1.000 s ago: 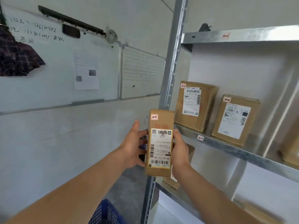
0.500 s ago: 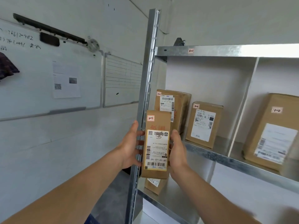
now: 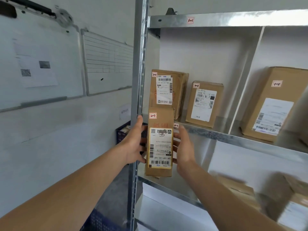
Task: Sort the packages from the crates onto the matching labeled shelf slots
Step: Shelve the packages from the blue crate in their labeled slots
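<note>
Before 3 boxes [image 3: 202, 104] on the upper shelf [image 3: 233, 137], left hand [image 3: 133, 144] grips 1 package [image 3: 160, 147], right hand [image 3: 183, 147] flat against it.

A tag "2-1" is stuck on the narrow package [image 3: 159, 169], and "159-159-L02-160" is printed upside down on its shipping label [image 3: 160, 147]. "1-1" is written on the upper shelf beam [image 3: 233, 20] and "2-1" on the middle shelf edge [image 3: 208, 135]. The left box [image 3: 177, 90] and the middle box [image 3: 216, 104] are tagged "1-1", and the right box [image 3: 260, 104] is tagged "1-2".
</note>
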Available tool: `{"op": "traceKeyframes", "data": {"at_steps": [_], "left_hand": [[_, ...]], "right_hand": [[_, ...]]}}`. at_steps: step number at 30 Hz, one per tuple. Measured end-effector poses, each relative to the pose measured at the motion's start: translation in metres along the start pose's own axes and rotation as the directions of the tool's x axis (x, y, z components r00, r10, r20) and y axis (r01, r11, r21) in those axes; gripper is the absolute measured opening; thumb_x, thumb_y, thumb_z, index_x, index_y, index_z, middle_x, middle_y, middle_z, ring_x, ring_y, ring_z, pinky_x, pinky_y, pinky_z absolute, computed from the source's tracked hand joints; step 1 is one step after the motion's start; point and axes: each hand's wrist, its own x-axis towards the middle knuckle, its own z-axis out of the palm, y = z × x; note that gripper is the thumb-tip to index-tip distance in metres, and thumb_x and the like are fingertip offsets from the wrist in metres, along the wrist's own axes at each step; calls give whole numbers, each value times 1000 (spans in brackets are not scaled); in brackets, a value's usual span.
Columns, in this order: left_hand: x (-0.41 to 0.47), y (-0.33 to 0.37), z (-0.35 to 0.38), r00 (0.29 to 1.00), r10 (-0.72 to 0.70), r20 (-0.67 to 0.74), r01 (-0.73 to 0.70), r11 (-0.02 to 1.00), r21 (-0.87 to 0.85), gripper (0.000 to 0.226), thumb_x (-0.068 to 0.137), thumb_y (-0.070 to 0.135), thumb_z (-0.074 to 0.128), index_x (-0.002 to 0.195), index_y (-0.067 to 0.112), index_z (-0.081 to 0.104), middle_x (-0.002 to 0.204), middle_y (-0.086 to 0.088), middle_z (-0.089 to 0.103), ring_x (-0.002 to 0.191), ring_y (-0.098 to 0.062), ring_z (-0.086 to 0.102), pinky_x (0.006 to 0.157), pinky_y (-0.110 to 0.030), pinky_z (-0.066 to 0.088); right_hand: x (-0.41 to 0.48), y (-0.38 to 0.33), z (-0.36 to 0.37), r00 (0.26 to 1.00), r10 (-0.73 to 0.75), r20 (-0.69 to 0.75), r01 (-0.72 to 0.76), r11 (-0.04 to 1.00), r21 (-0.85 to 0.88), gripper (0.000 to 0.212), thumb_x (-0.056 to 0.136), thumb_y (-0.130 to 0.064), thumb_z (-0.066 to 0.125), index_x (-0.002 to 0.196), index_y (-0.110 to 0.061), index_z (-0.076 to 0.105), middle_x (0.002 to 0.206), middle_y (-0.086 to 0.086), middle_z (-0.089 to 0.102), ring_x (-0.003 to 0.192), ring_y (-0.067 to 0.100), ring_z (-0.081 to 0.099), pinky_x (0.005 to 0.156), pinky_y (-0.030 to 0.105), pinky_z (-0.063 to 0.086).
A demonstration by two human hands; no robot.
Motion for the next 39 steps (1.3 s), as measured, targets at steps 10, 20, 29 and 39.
{"op": "traceKeyframes", "data": {"at_steps": [10, 20, 29, 39], "left_hand": [[21, -44, -3, 982, -141, 128, 141, 990, 5, 75, 89, 83, 19, 130, 36, 61, 118, -15, 65, 119, -43, 55, 95, -74, 36], [77, -88, 12, 953, -268, 141, 265, 963, 43, 76, 88, 85, 19, 128, 36, 62, 125, -15, 67, 126, -43, 54, 101, -75, 34], [140, -116, 51, 948, -310, 65, 308, 950, 46, 78, 90, 83, 19, 121, 26, 64, 111, -12, 71, 110, -37, 61, 103, -67, 39], [192, -126, 72, 944, -328, 12, 329, 944, -11, 84, 87, 86, 25, 122, 22, 66, 106, -11, 77, 108, -34, 68, 100, -58, 48]], "right_hand": [[-5, 44, -9, 985, 119, -125, -120, 993, 2, 56, 105, -58, 37, 110, -9, 63, 92, 7, 73, 81, 17, 69, 67, 36, 48], [30, 88, -43, 943, 274, -192, -279, 960, 1, 54, 103, -61, 37, 101, -12, 58, 98, 12, 71, 91, 23, 65, 98, 59, 50], [87, 123, -83, 902, 373, -216, -368, 928, 64, 60, 104, -59, 34, 117, -8, 63, 107, 14, 75, 88, 21, 68, 85, 47, 54], [139, 144, -87, 901, 375, -217, -360, 927, 107, 44, 102, -54, 41, 128, -24, 59, 115, 12, 73, 95, 29, 73, 91, 55, 58]]}}
